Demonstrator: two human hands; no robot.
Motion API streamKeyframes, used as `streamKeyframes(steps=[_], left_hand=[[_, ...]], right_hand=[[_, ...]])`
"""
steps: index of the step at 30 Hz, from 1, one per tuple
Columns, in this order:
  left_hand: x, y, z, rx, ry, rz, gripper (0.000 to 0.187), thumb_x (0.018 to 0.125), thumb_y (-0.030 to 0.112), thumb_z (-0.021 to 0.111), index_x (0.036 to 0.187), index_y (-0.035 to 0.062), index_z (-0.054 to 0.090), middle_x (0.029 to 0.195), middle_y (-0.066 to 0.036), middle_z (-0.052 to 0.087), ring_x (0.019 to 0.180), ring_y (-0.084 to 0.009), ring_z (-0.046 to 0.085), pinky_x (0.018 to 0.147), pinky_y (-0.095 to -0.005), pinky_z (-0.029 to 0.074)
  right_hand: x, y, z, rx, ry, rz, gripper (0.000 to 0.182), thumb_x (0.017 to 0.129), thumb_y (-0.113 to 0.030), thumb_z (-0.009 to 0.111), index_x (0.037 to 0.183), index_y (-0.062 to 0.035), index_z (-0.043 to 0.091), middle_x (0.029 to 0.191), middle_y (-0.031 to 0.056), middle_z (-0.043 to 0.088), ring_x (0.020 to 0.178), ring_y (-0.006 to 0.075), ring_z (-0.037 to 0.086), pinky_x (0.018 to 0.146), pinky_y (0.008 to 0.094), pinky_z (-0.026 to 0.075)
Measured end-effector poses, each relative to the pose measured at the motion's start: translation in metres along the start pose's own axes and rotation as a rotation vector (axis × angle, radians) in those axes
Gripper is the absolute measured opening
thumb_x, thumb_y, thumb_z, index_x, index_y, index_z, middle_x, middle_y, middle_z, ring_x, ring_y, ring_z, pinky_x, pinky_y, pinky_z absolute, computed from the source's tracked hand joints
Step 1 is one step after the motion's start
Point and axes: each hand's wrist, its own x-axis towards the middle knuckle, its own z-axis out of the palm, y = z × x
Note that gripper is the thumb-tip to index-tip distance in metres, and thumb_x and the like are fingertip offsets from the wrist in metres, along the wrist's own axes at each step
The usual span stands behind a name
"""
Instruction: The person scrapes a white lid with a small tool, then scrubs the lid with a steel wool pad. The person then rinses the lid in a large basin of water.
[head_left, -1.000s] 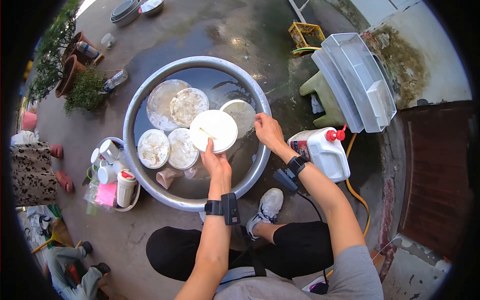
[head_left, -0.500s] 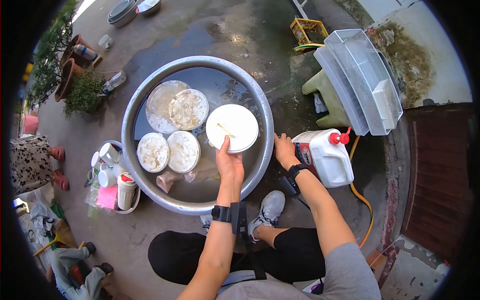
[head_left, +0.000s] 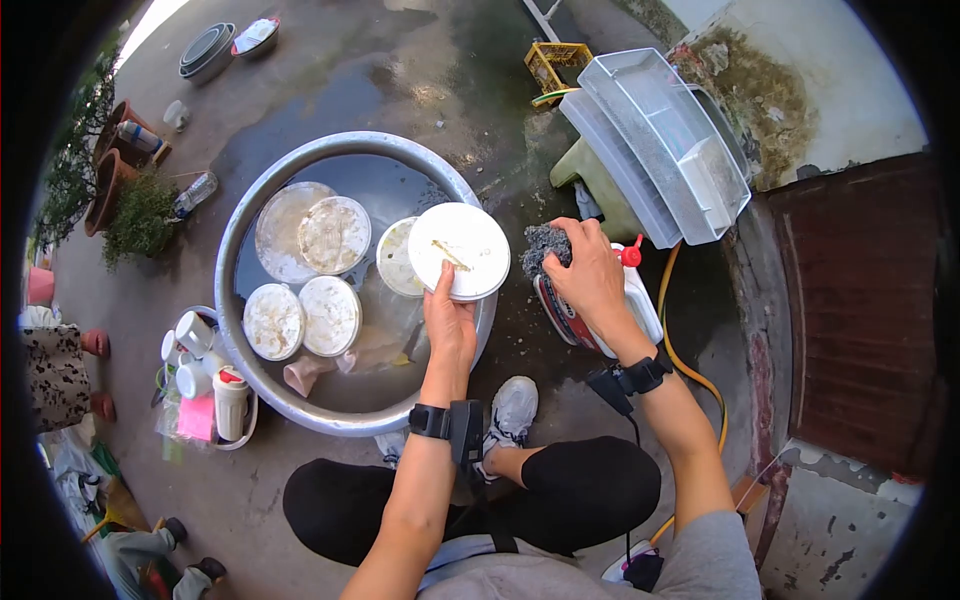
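My left hand (head_left: 449, 325) grips a round white lid (head_left: 470, 235) by its near edge, thumb on top, above the right side of a large metal basin (head_left: 228, 290). A brownish streak marks the lid. To its right, my right hand (head_left: 592, 275) is closed on a dark grey scouring pad (head_left: 545, 248), over a white detergent jug (head_left: 640, 300) with a red pump top. In the basin's water lie several stained round lids, one stained lid (head_left: 333, 235) overlapping a larger disc (head_left: 275, 240). Another lid (head_left: 397, 258) is partly hidden behind the held one. A pinkish cloth-like piece (head_left: 308, 374) lies near the basin's front.
A tub of white mugs (head_left: 193, 333) and a lidded cup (head_left: 231, 405) stands left of the basin. Clear plastic bins (head_left: 665, 150) rest on a green stool (head_left: 600, 195) at right. A yellow hose (head_left: 679, 345) runs behind the jug. Another person's legs (head_left: 150, 545) show lower left.
My right hand has risen from beside the jug and now shows a scouring pad in its fingers. The held lid stays in my left hand; another lid behind it has come into view.
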Motion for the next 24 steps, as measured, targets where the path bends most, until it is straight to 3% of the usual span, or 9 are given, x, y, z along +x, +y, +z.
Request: streamKeyframes(steps=[2, 4, 8, 9, 13, 17, 18, 20, 24], left_hand=[[-0.011, 0.007, 0.016, 0.043, -0.011, 0.009, 0.05, 0.089, 0.01, 0.066, 0.135, 0.0066, 0.047, 0.13, -0.008, 0.058, 0.118, -0.0216, 0.059, 0.099, -0.0381, 0.05], [-0.018, 0.012, 0.029, 0.144, -0.127, -0.01, 0.049, 0.089, 0.01, 0.067, 0.134, 0.006, 0.048, 0.126, -0.007, 0.061, 0.114, -0.0197, 0.062, 0.097, -0.0357, 0.051], [-0.03, 0.02, 0.063, 0.196, -0.265, -0.022, 0.044, 0.087, 0.005, 0.062, 0.13, 0.0014, 0.049, 0.122, -0.011, 0.062, 0.112, -0.0216, 0.061, 0.098, -0.0387, 0.049], [-0.035, 0.026, 0.074, 0.255, -0.29, 0.031, 0.042, 0.087, 0.004, 0.06, 0.128, 0.0008, 0.049, 0.12, -0.011, 0.062, 0.109, -0.0211, 0.062, 0.096, -0.0369, 0.049], [-0.043, 0.057, 0.103, 0.361, -0.34, 0.175, 0.049, 0.087, 0.005, 0.06, 0.134, -0.0013, 0.045, 0.121, -0.011, 0.061, 0.108, -0.0201, 0.062, 0.092, -0.0349, 0.051], [-0.065, 0.086, 0.131, 0.515, -0.376, 0.165, 0.039, 0.091, 0.018, 0.067, 0.124, -0.0011, 0.06, 0.118, -0.011, 0.064, 0.104, -0.0171, 0.061, 0.089, -0.0331, 0.049], [-0.066, 0.09, 0.131, 0.514, -0.381, 0.17, 0.039, 0.091, 0.018, 0.067, 0.124, -0.0011, 0.06, 0.118, -0.011, 0.064, 0.104, -0.0171, 0.061, 0.089, -0.0331, 0.049], [-0.064, 0.1, 0.13, 0.71, -0.455, 0.13, 0.052, 0.089, 0.012, 0.066, 0.136, 0.0001, 0.046, 0.122, -0.013, 0.06, 0.108, -0.0206, 0.061, 0.089, -0.0334, 0.051], [-0.068, 0.097, 0.113, 0.719, -0.511, 0.173, 0.054, 0.083, 0.004, 0.065, 0.133, -0.0005, 0.045, 0.119, -0.012, 0.059, 0.105, -0.0195, 0.061, 0.087, -0.0326, 0.052]], right_hand=[[0.006, -0.013, -0.022, 0.019, 0.085, -0.04, 0.035, 0.078, -0.016, 0.069, 0.111, -0.0106, 0.061, 0.1, 0.0111, 0.055, 0.098, 0.0345, 0.056, 0.082, 0.0458, 0.048], [0.015, -0.023, -0.039, 0.002, 0.302, -0.188, 0.034, 0.078, -0.017, 0.07, 0.111, -0.0103, 0.062, 0.101, 0.0114, 0.056, 0.097, 0.0331, 0.056, 0.081, 0.0441, 0.049], [0.027, -0.045, -0.034, 0.269, 0.195, -0.112, 0.04, 0.084, -0.017, 0.067, 0.121, -0.0103, 0.056, 0.118, 0.0144, 0.051, 0.112, 0.0375, 0.054, 0.095, 0.0476, 0.045], [0.031, -0.049, -0.033, 0.198, 0.226, -0.188, 0.047, 0.086, -0.017, 0.066, 0.129, -0.01, 0.05, 0.13, 0.0165, 0.046, 0.12, 0.0407, 0.05, 0.1, 0.0493, 0.043], [0.03, -0.071, -0.045, 0.181, 0.222, -0.321, 0.056, 0.086, -0.015, 0.068, 0.137, -0.013, 0.046, 0.137, 0.0184, 0.043, 0.122, 0.0435, 0.049, 0.099, 0.048, 0.045], [0.037, -0.073, -0.051, 0.214, 0.311, -0.293, 0.053, 0.084, -0.019, 0.073, 0.133, -0.019, 0.051, 0.131, 0.0169, 0.047, 0.118, 0.0391, 0.052, 0.097, 0.0458, 0.046], [0.035, -0.072, -0.051, 0.214, 0.317, -0.297, 0.053, 0.084, -0.019, 0.073, 0.133, -0.019, 0.051, 0.131, 0.0169, 0.047, 0.118, 0.0391, 0.052, 0.097, 0.0458, 0.046], [0.033, -0.073, -0.054, 0.263, 0.29, -0.234, 0.044, 0.084, -0.019, 0.072, 0.125, -0.0164, 0.057, 0.123, 0.0154, 0.052, 0.113, 0.0367, 0.055, 0.094, 0.045, 0.047], [0.024, -0.083, -0.06, 0.284, 0.367, -0.223, 0.037, 0.084, -0.018, 0.072, 0.119, -0.0143, 0.061, 0.116, 0.0142, 0.055, 0.108, 0.0358, 0.057, 0.091, 0.0443, 0.048]])
